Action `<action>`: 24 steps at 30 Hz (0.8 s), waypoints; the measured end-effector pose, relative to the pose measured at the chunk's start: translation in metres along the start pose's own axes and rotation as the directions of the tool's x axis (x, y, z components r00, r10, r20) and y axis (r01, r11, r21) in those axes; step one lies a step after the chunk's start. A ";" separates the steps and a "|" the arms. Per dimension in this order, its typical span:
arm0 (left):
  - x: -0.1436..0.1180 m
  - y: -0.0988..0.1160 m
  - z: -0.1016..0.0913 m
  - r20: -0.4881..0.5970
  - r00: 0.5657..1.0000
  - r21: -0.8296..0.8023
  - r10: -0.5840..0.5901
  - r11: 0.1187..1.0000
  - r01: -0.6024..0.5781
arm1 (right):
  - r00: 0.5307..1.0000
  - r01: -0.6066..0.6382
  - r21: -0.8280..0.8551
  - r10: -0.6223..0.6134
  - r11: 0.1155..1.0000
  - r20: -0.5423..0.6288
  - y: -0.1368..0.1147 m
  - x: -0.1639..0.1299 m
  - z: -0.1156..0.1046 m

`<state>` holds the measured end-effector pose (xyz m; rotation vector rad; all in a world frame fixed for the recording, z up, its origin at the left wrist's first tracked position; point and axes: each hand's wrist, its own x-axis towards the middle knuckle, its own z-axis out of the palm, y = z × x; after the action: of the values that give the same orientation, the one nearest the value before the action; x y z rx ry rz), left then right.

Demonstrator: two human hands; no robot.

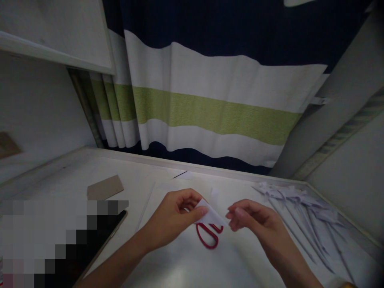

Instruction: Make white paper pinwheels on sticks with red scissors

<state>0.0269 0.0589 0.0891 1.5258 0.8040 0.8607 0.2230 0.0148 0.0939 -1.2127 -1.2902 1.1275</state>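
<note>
Head view, hands over the white table [186,268]. My left hand [174,218] pinched a small white paper piece [210,216] between thumb and fingertips; my right hand [255,220], at its 3 o'clock, met the paper's far corner with fingers drawn together. Red-handled scissors [208,234] lay at 6 o'clock beneath the paper. Folded paper strips [300,208] lay piled farther out at 3 o'clock.
</note>
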 end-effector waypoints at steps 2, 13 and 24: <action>0.000 0.000 0.000 0.004 1.000 0.006 0.001 1.000 -0.001 | 0.999 -0.022 -0.069 0.025 0.997 0.039 0.000 -0.002 0.005; 0.002 0.002 0.001 0.079 0.996 -0.085 -0.036 0.995 0.043 | 0.996 -0.056 -0.073 0.061 0.996 0.070 0.001 -0.005 0.012; -0.001 0.008 0.007 0.064 0.997 0.018 -0.050 0.999 0.049 | 0.983 -0.096 -0.027 0.099 0.995 0.155 0.003 -0.004 0.010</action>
<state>0.0327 0.0540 0.0959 1.5337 0.8002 0.7666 0.2135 0.0105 0.0899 -1.2328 -1.3730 1.3053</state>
